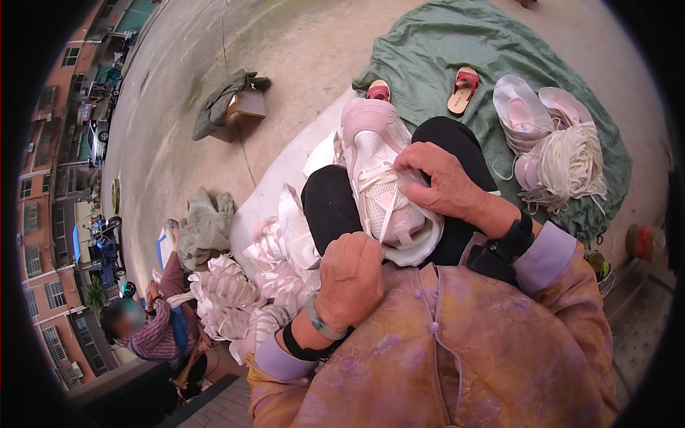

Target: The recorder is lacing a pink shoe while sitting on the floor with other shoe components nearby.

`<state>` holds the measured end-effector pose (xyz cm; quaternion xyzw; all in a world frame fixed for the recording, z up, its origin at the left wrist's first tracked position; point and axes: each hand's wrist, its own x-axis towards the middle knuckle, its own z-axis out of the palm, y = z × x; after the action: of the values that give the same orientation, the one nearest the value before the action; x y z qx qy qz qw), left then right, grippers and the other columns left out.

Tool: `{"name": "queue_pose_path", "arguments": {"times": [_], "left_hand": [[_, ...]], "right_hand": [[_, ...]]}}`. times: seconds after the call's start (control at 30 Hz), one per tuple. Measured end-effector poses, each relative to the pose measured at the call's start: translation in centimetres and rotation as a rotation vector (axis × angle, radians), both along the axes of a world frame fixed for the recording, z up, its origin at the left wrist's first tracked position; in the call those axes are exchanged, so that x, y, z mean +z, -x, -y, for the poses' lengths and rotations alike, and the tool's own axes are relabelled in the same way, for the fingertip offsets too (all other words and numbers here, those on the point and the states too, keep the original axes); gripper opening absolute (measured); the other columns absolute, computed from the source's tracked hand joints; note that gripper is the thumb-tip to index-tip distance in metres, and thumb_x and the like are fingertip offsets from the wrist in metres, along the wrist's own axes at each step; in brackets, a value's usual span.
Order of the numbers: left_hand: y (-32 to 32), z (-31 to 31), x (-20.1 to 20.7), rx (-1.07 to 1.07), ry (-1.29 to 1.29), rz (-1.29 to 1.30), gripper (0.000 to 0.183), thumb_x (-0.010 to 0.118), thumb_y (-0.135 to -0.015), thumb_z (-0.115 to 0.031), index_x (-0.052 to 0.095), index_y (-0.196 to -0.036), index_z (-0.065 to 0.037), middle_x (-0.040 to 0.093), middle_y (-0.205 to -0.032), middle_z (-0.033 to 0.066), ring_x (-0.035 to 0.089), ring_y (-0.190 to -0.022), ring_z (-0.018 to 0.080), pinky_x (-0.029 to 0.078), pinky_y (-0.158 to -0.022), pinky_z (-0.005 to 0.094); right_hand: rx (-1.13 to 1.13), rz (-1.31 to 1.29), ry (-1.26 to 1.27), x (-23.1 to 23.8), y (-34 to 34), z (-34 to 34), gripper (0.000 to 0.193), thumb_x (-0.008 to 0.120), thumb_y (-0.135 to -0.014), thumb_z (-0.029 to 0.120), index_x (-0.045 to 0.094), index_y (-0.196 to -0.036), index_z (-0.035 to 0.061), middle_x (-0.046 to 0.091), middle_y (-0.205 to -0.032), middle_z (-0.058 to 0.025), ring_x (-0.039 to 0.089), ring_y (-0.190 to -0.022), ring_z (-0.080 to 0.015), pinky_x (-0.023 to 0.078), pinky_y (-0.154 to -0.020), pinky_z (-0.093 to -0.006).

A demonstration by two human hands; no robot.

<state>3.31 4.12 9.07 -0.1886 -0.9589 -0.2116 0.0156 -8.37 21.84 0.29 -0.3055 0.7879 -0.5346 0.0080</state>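
Sneaker: pale pink sneaker (376, 167) lies across the person's lap, toe pointing away.
Right hand: right hand (444, 180) rests on its laces, fingers pinching the white lace (387, 207).
Left hand: left hand (351, 277) closed on the lace's lower end.
Nearby: bundle of white laces (571, 165) on the green cloth (457, 50).

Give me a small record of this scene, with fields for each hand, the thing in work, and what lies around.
left hand: closed on the lace end below the shoe
right hand: fingers on the laces, upon the shoe
shoe: pale pink, on the lap, toe away
lace: white, partly threaded
cloth: green, on the ground
sandals: red, on the cloth
lace bundle: beside more shoes
box: cardboard, rag on it
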Motion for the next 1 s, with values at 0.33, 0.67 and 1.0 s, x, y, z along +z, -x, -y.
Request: {"name": "queue_pose_path", "arguments": {"times": [0.33,0.67,1.0], "left_hand": [[1.2,0.8,-2.9,0.237,-0.498,0.237,0.009,0.057,-0.088,-0.006,0.051,-0.092,0.0,0.052,-0.064,0.0061,0.048,-0.053,0.0118,0.04,-0.049,0.0259],[6.2,-0.1,-3.6,0.153,-0.106,-0.192,0.026,0.063,-0.075,-0.005,0.058,-0.1,-0.006,0.057,-0.08,0.0111,0.058,-0.065,0.03,0.046,-0.056,0.0356],[6.6,-0.7,-5.2,0.141,0.076,-0.223,0.01,0.058,-0.072,-0.004,0.052,-0.081,-0.004,0.052,-0.076,0.0134,0.056,-0.063,0.0319,0.046,-0.054,0.0385]], "right_hand": [[-0.046,-0.062,0.127,0.1,-0.1,0.3,0.03,0.063,-0.071,0.015,0.059,-0.1,0.0073,0.057,-0.093,-0.0107,0.053,-0.084,-0.0284,0.045,-0.075,-0.0365],[0.069,-0.435,-0.276,1.9,-1.5,-0.4,0.041,0.07,-0.069,0.029,0.057,-0.101,0.0086,0.052,-0.096,-0.0105,0.053,-0.086,-0.0279,0.044,-0.074,-0.0392],[0.012,-0.41,-0.155,1.4,-1.6,-1.2,0.032,0.07,-0.067,0.017,0.059,-0.096,0.0062,0.054,-0.095,-0.0104,0.055,-0.088,-0.0278,0.045,-0.076,-0.0376]]}}
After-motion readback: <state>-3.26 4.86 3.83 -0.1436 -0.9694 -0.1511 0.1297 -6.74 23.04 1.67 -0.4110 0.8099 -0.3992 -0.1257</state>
